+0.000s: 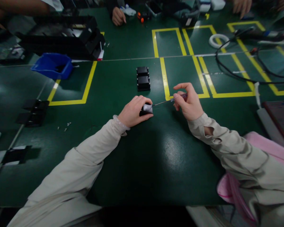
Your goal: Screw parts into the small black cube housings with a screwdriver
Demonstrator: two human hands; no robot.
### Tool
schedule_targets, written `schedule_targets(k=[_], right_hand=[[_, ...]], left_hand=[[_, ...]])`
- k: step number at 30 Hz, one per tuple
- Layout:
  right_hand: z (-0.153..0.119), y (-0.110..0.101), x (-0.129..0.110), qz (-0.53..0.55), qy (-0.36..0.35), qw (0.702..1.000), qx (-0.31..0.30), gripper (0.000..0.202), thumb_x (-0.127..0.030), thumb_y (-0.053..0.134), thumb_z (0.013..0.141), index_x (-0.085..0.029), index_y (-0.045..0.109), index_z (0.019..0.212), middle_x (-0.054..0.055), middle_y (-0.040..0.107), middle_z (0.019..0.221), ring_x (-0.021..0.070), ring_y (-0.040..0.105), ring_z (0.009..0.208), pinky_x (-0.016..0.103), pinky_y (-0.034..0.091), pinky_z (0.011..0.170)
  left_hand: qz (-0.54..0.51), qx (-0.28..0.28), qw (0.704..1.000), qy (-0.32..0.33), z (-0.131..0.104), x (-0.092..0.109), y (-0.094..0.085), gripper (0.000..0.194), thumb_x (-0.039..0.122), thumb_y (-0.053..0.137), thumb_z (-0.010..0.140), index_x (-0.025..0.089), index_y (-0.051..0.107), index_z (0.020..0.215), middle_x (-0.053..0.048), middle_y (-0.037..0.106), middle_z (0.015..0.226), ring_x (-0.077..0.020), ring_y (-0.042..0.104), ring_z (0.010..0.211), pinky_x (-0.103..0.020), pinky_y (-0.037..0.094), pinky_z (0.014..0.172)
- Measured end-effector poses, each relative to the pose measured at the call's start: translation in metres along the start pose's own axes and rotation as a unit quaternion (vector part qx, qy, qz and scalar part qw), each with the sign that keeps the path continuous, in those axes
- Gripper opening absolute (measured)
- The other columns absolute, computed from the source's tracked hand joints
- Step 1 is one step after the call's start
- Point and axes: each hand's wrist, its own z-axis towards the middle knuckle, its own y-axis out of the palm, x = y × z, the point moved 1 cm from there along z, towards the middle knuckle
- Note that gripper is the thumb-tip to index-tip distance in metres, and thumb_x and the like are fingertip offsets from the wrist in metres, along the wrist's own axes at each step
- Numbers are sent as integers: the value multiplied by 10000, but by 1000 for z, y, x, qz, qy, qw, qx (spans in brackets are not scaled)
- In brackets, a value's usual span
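Note:
My left hand (135,110) is wrapped round a small black box (146,109) with a pale, shiny face, pressing it on the green table. In my right hand (188,102) is a screwdriver (171,99) with a clear purplish handle, held between thumb and fingers while the index finger is raised. Its thin shaft slants left and down, and the tip reaches the right side of the box; whether it sits in a screw is too small to tell. Just beyond my left hand stands a row of similar black boxes (143,78) with small shiny bits along their sides.
Loose screws (65,127) and black parts (34,113) lie at left, near a blue bin (53,65) and stacked black trays (63,37). Yellow tape (165,78) marks the table. A tape roll (219,41) and a cable (227,67) lie right. Another person's hand (118,16) rests across the table.

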Motion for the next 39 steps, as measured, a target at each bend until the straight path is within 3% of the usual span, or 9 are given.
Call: schedule_targets(k=[7, 13, 18, 24, 30, 35, 39], right_hand=[[0, 1, 2, 23, 3, 1000, 2, 216, -437, 581, 889, -251, 495, 958, -111, 328, 450, 94, 369, 351, 284, 337, 380], [0, 0, 0, 2, -1, 1000, 1, 209, -368, 606, 874, -249, 483, 994, -87, 450, 510, 104, 440, 390, 285, 335, 392], [0, 0, 1, 14, 10, 1000, 1, 170, -408, 565, 901, -249, 505, 914, -111, 323, 437, 87, 360, 340, 279, 343, 379], [0, 0, -3, 4, 2, 1000, -2, 160, -316, 595, 875, -252, 485, 971, -91, 448, 494, 99, 441, 387, 276, 339, 394], [0, 0, -2, 19, 17, 1000, 0, 153, -379, 577, 890, -240, 515, 901, -115, 335, 428, 81, 361, 330, 273, 331, 369], [1, 0, -4, 10, 14, 1000, -1, 151, -247, 598, 856, -249, 495, 967, -96, 455, 504, 92, 446, 382, 268, 332, 388], [0, 1, -4, 17, 20, 1000, -2, 120, -332, 575, 882, -243, 504, 919, -107, 382, 442, 93, 390, 350, 276, 339, 382]], left_hand=[[4, 6, 1000, 7, 0, -1, 0, 332, 352, 650, 859, 155, 517, 1090, -79, 601, 1042, -215, 531, 924, -339, 448, 810], [1, 6, 1000, 5, 0, -1, 0, 338, 347, 656, 856, 154, 515, 1096, -81, 599, 1054, -215, 531, 938, -333, 448, 811], [0, 6, 1000, 0, 0, -1, 0, 335, 343, 656, 854, 159, 514, 1096, -80, 600, 1049, -216, 530, 937, -337, 448, 812], [-3, 3, 1000, -3, -1, -1, 0, 332, 345, 654, 854, 168, 511, 1095, -81, 597, 1056, -220, 535, 949, -342, 449, 818], [-1, 6, 1000, 2, 0, 0, 0, 325, 342, 651, 858, 164, 512, 1092, -81, 599, 1055, -217, 533, 940, -340, 450, 816], [-1, 1, 1000, -2, 0, -1, -1, 329, 343, 655, 855, 166, 512, 1093, -80, 598, 1058, -219, 536, 959, -342, 450, 828], [0, 3, 1000, -1, 0, -1, -1, 335, 339, 657, 852, 157, 517, 1095, -81, 600, 1054, -220, 535, 957, -342, 450, 825]])
